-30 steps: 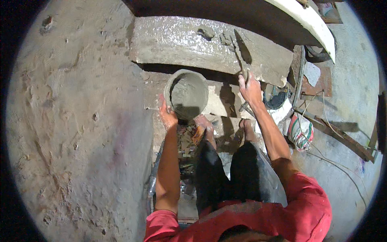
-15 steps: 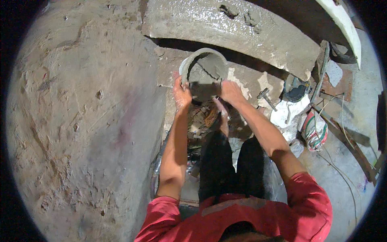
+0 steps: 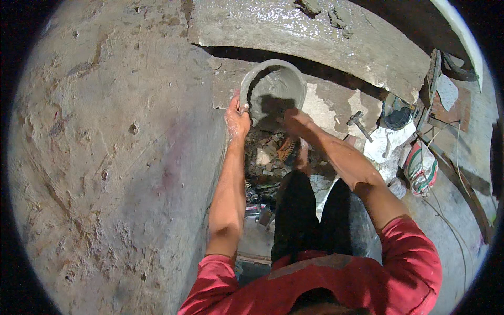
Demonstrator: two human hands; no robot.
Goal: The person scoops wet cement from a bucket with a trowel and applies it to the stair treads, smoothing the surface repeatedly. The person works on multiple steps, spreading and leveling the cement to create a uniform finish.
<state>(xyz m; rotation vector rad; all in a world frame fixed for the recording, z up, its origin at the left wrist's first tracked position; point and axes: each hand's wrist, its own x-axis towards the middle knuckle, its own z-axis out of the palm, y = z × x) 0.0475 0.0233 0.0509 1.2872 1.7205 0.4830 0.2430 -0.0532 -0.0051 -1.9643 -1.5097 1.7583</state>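
Observation:
My left hand [image 3: 237, 118] is closed on the left rim of a round bucket [image 3: 298, 84] holding grey wet mortar [image 3: 268, 92]. My right hand [image 3: 297, 121], blurred, is closed at the bucket's near right side on the trowel, whose blade is hard to make out in the dark shadow inside. Beyond the bucket runs a wide concrete ledge [image 3: 262, 23] with a wet, glistening top and dark lumps of mortar [image 3: 338, 18].
A rough plastered surface [image 3: 115, 157] fills the left. At right are a hammer [image 3: 359, 126], a black tub [image 3: 396, 113], a striped sack [image 3: 420, 168], cords and wooden pieces [image 3: 462, 194]. Rubble [image 3: 265, 152] lies below the bucket, by my bare foot and dark-trousered legs.
My right hand has brought the trowel from over the ledge down into the bucket. The bucket has moved away from me and rightward in the view, and the surroundings have shifted with my head.

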